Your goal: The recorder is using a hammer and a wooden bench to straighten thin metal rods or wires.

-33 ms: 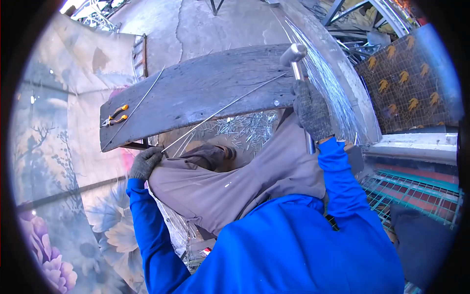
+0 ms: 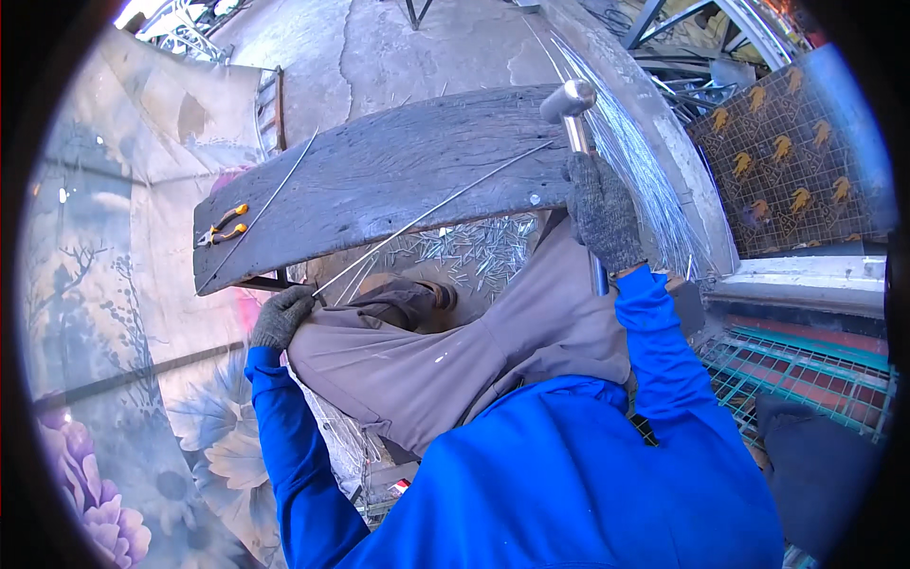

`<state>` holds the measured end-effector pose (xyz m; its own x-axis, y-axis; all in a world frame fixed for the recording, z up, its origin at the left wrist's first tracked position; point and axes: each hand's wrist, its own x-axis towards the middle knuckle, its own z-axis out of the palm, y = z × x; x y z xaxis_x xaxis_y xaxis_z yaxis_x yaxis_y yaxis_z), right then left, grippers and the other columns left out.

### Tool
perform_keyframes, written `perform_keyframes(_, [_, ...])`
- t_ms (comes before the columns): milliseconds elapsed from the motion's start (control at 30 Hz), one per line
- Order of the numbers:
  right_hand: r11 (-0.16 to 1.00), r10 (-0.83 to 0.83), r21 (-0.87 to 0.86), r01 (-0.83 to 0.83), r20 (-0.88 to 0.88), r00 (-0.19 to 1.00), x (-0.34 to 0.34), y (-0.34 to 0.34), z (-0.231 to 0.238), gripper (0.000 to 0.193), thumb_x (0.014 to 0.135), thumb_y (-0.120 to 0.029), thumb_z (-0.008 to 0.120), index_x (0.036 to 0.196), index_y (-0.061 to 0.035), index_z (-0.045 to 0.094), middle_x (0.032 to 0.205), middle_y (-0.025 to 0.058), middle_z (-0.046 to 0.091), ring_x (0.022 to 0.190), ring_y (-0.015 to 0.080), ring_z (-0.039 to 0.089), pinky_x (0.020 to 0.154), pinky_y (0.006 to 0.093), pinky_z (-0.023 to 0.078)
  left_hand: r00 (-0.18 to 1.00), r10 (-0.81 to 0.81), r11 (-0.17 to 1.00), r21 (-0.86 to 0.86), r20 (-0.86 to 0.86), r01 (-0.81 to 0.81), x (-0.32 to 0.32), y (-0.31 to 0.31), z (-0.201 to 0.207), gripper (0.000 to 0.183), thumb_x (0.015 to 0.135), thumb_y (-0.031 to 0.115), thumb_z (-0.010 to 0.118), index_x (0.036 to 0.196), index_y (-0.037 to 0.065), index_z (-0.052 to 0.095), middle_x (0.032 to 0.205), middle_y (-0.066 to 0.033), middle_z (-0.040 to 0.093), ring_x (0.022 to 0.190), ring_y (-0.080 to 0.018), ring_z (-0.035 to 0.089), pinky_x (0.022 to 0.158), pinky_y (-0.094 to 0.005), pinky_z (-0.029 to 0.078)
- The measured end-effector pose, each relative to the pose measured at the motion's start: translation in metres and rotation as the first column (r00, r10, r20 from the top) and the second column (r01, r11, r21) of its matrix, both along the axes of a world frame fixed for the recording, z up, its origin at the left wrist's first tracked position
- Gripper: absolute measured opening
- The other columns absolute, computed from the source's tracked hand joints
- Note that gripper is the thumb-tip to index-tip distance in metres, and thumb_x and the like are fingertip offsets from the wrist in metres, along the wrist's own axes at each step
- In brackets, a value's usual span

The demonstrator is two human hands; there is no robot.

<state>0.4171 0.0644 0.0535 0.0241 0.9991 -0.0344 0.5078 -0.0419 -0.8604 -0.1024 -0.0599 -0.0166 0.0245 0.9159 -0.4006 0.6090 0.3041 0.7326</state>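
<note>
In a dark grey knit glove, my right hand (image 2: 607, 216) is closed round the handle of a metal hammer (image 2: 572, 102). The hammer's head is raised over the right end of a worn dark wooden bench (image 2: 379, 175). My left hand (image 2: 282, 317), gloved alike, grips the near end of a thin metal rod (image 2: 431, 214) beside my left knee. That rod slants across the bench's near edge, its far end on the wood near the hammer. A second thin rod (image 2: 275, 194) lies across the bench's left part. Pliers with orange and black handles (image 2: 225, 226) rest at the left end.
Many short cut metal pieces (image 2: 488, 248) are strewn on the floor under the bench. A long bundle of thin rods (image 2: 645, 180) lies to the right. A floral cloth (image 2: 142, 284) hangs at left; a green wire rack (image 2: 806, 375) stands at right.
</note>
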Motion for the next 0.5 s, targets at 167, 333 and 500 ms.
perform_keyframes(167, [0.999,-0.031,-0.035,0.028,-0.078,0.996,0.012,0.013,-0.058,0.056,0.079,-0.011,0.068,0.132,-0.0050,0.052,0.083,0.0145,0.060,0.060,0.0275,0.060,0.059,0.0422,0.051,0.999,-0.043,0.999,0.007,-0.006,0.043,0.001,0.005,-0.003,0.027,0.094,0.017,0.062,0.116,0.001,0.066,0.104,-0.0053,0.069,0.095,-0.0137,0.061,0.087,-0.0296,0.049])
perform_keyframes(333, [0.972,0.225,-0.156,-0.173,0.431,0.874,0.011,0.012,-0.041,0.037,0.090,-0.013,0.057,0.125,-0.0031,0.051,0.098,0.0225,0.060,0.086,0.0393,0.062,0.074,0.0492,0.051,0.999,-0.033,0.999,0.006,-0.041,0.033,-0.005,-0.007,0.003,0.026,0.094,0.017,0.061,0.114,0.002,0.066,0.104,-0.0061,0.069,0.097,-0.0149,0.062,0.088,-0.0301,0.049])
perform_keyframes(500, [0.910,0.201,0.130,-0.394,0.694,0.692,0.046,-0.011,-0.088,0.063,0.076,-0.002,0.062,0.137,-0.0030,0.042,0.107,0.0224,0.054,0.090,0.0414,0.060,0.075,0.0509,0.050,0.998,0.011,1.000,-0.013,-0.065,-0.012,0.002,-0.007,0.012,0.025,0.093,0.017,0.062,0.111,0.001,0.068,0.103,-0.0075,0.070,0.097,-0.0163,0.063,0.088,-0.0305,0.049])
